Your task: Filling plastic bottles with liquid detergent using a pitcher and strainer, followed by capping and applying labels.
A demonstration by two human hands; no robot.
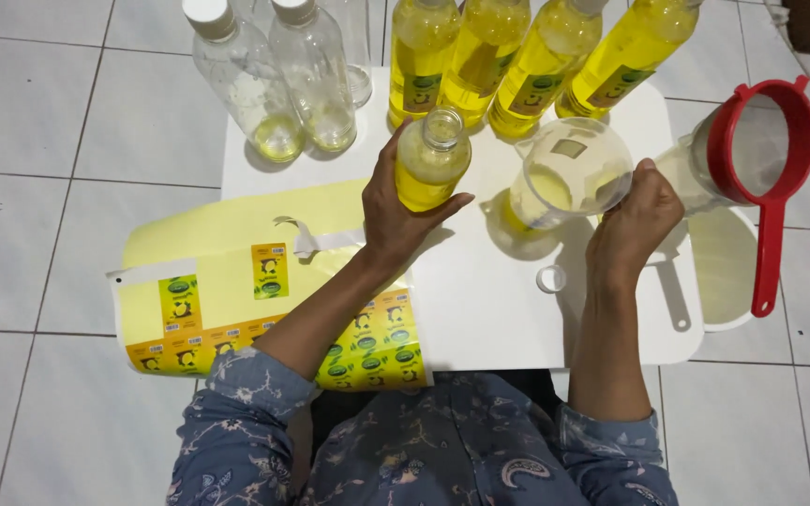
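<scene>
Yellow liquid fills the open bottle gripped upright in the left hand over the white desk; right hand closed on the clear jug, just right of the bottle; four full labelled bottles behind it; red strainer far right; label sheet to its left.

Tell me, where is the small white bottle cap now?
In the head view, the small white cap lies on the white table, just left of the right hand's wrist and below the clear measuring jug.
</scene>
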